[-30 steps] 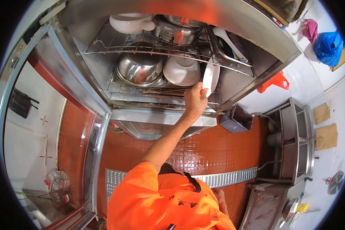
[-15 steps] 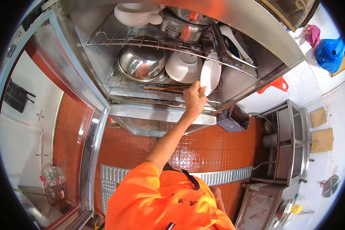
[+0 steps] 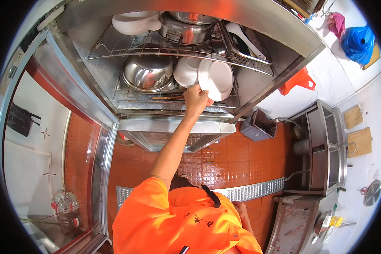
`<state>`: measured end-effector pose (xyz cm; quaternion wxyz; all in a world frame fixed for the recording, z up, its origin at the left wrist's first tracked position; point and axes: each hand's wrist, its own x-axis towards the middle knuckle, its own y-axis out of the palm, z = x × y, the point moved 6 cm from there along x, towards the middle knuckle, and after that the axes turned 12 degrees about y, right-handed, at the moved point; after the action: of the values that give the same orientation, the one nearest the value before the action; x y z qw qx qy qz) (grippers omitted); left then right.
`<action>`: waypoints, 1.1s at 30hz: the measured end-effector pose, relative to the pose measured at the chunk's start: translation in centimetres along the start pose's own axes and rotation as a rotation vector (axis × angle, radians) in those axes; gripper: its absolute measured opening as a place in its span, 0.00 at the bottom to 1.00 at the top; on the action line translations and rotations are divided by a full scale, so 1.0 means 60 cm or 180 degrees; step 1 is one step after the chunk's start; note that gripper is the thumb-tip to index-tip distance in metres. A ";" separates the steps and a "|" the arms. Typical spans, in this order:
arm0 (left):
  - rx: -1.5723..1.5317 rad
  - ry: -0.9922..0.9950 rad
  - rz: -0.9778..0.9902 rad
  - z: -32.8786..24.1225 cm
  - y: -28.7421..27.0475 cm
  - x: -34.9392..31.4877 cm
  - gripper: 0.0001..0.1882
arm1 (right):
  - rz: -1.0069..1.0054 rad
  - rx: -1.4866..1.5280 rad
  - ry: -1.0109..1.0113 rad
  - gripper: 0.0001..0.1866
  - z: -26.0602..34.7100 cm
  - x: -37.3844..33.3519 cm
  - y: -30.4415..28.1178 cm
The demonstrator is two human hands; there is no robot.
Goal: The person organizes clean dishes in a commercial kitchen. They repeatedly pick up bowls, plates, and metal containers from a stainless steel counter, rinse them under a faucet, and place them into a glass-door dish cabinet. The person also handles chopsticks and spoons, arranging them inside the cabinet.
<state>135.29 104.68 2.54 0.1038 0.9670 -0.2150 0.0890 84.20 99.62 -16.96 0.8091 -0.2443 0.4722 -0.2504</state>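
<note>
My left hand [image 3: 196, 98] reaches into a metal cabinet and grips a white plate [image 3: 218, 80] by its near edge, fingers closed on the rim. The plate stands tilted on the lower rack, its round face turned toward the right. Just left of it is a white bowl [image 3: 185, 72], partly covered by the plate. Further left sits a shiny steel pot or basin [image 3: 148, 73]. My right hand [image 3: 241, 209] hangs low beside my orange shirt; its fingers are too small and partly hidden to read.
The upper wire rack [image 3: 156, 54] holds a white handled bowl [image 3: 135, 22], steel pots [image 3: 186, 31] and a mesh basket [image 3: 245, 46] with a white ladle-like utensil. A glass door [image 3: 72, 76] stands open at left. A grey bin [image 3: 258, 125] and metal shelf unit [image 3: 324, 144] are at right.
The plate, seen nearly edge-on before, has turned so its round face shows, and it overlaps the bowl. My left hand has shifted a little left with it. The view has shifted slightly.
</note>
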 end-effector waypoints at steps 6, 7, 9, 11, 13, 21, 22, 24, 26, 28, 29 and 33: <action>-0.0364 -0.0119 0.0140 0.012 -0.009 -0.015 0.09 | -0.0011 0.0216 0.0066 0.14 -0.002 -0.014 -0.001; -0.0448 -0.0137 0.0099 0.011 -0.015 -0.024 0.09 | 0.0016 0.0279 0.0078 0.14 -0.011 -0.011 0.000; -0.0865 -0.0099 -0.0249 0.011 -0.035 -0.038 0.14 | -0.0052 0.0150 0.0164 0.14 -0.015 -0.011 0.002; -0.1082 -0.0108 -0.0417 0.014 -0.062 -0.040 0.24 | -0.0002 0.0251 0.0160 0.13 -0.030 -0.007 0.005; -0.0937 -0.0208 -0.0497 0.002 -0.075 -0.036 0.25 | 0.0001 0.0363 0.0225 0.13 -0.041 -0.011 0.005; -0.1825 -0.1306 0.0182 0.024 -0.087 0.001 0.05 | -0.0107 0.0372 -0.0072 0.14 -0.054 -0.010 -0.002; -0.1872 -0.1341 0.0212 0.030 -0.092 0.004 0.07 | -0.0118 0.0335 -0.0092 0.14 -0.055 -0.009 -0.002; -0.1948 -0.1380 0.0390 0.029 -0.096 0.008 0.10 | -0.0136 0.0254 -0.0134 0.14 -0.066 -0.003 0.000; -0.1896 -0.1403 0.0306 0.027 -0.100 0.013 0.12 | -0.0154 0.0315 -0.0123 0.14 -0.075 0.002 0.004; -0.2049 -0.1512 0.0173 0.027 -0.097 0.019 0.13 | -0.0169 0.0253 -0.0153 0.15 -0.079 0.005 0.005; -0.2230 -0.1612 0.0067 0.028 -0.096 0.020 0.14 | -0.0142 0.0195 -0.0114 0.15 -0.078 0.008 0.005; -0.2640 -0.1699 -0.0137 0.037 -0.088 0.031 0.14 | -0.0139 0.0240 -0.0104 0.15 -0.062 0.001 -0.002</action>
<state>139.53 108.04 -0.07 0.4231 0.8375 -0.2314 -0.2571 80.89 98.89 -18.57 0.8197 -0.2279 0.4437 -0.2816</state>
